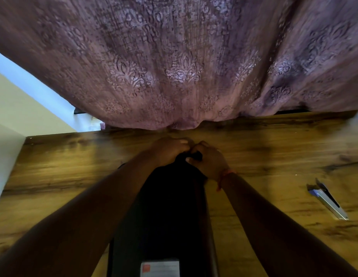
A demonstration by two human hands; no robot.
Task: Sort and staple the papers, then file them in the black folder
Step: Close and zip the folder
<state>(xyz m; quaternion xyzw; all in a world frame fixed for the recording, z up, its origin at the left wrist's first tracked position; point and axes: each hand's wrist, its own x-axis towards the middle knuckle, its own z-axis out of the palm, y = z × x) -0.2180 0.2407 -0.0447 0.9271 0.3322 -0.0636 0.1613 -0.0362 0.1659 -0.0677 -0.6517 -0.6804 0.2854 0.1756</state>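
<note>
Biggest thing in view is the curtain, a mauve-purple fabric with a raised damask pattern, hanging in folds across the whole top half and bunching down onto the far edge of the table. To its left there's a strip of pale wall.

Below that is the wooden table, dark-grained brown wood, running the full width of the shot.

Lying on the table dead centre is the black folder, long side pointing away from the person, stretching from the near edge up to where the hands are (it's so dark you can't really make out seams or whether any papers are inside). There's a white label with an orange-red corner on its near end.

Both bare forearms reach out over the folder. The left hand has its fingers curled down over the folder's far end, gripping it. The right hand is right next to it, touching, fingers and thumb curled and pinching a bit of black material at that same far end. A thin orange thread is tied round the right wrist.

Off to the right, well apart from the folder, a silver and blue stapler lies on the table.
</note>
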